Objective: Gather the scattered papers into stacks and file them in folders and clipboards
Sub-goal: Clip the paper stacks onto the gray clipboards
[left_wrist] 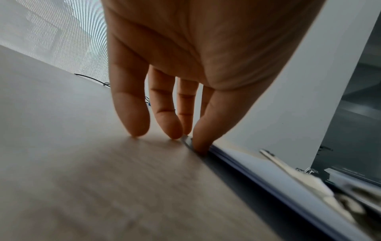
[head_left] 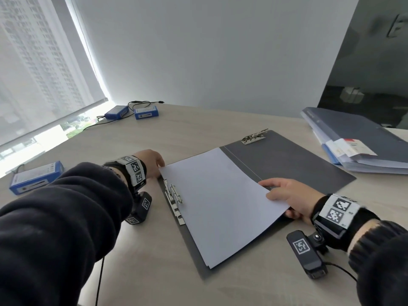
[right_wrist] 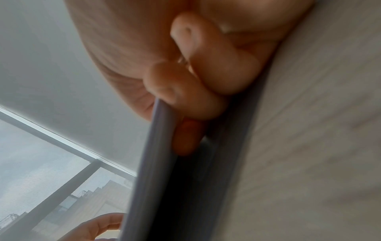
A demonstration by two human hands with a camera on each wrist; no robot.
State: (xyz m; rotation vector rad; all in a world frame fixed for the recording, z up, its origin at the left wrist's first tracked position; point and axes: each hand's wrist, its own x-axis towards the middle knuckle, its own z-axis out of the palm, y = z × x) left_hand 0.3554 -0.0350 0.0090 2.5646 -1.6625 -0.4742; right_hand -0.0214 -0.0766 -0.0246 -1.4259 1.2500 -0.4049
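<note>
Right hand (head_left: 287, 198) grips papers (head_left: 220, 202) (fingers hidden beneath); left hand (head_left: 150, 162) relaxed, touching corner.

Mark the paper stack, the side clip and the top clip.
paper stack (head_left: 220, 202), head view, middle of top sheet.
side clip (head_left: 173, 196), head view, its metal lever.
top clip (head_left: 255, 136), head view, its metal body.

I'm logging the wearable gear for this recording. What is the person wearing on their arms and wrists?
Both arms are in dark sleeves. The left wrist band and the right wrist band are white with black square code markings. A black camera with a code tag and a thin black cable hangs below the right one.
</note>
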